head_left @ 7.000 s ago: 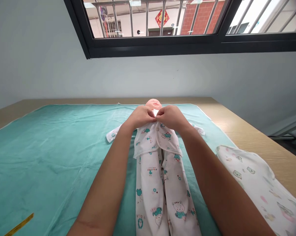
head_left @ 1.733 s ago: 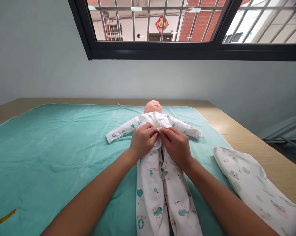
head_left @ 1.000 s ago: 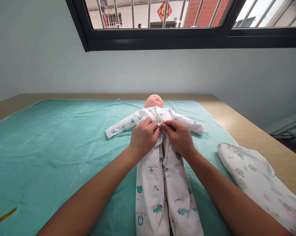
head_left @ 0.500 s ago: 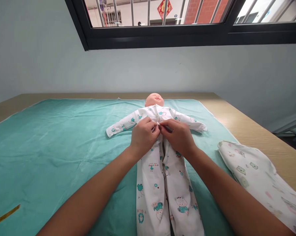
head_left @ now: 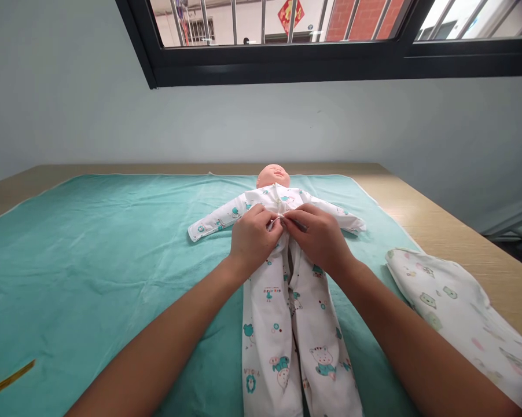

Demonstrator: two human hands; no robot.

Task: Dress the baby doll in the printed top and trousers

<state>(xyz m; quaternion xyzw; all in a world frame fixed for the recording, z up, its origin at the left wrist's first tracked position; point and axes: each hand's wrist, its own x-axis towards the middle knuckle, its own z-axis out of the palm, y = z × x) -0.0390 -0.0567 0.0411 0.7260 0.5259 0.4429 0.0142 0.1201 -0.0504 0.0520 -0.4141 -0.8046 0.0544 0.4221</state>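
Observation:
A baby doll [head_left: 273,175] lies on its back with its head toward the wall, dressed in a white romper [head_left: 273,324] printed with small teal animals. The sleeves spread out to both sides and the legs stretch toward me. At the chest, my left hand [head_left: 256,236] pinches the romper's front edge from the left. My right hand [head_left: 316,236] pinches the same front edge from the right, its fingertips almost meeting the left ones. Below the hands the front gapes in a narrow dark slit. Whatever fastener lies between the fingertips is too small to make out.
A teal blanket [head_left: 113,260] covers most of the wooden table [head_left: 438,223]. At the right lies a folded white printed cloth [head_left: 456,307]. A brown-yellow strip [head_left: 9,380] shows at the lower left. Behind the table are a wall and a dark-framed window [head_left: 278,63].
My fingertips have shifted slightly at the chest, and the right hand has turned a little. Both hands still pinch the romper's front; the doll lies as before.

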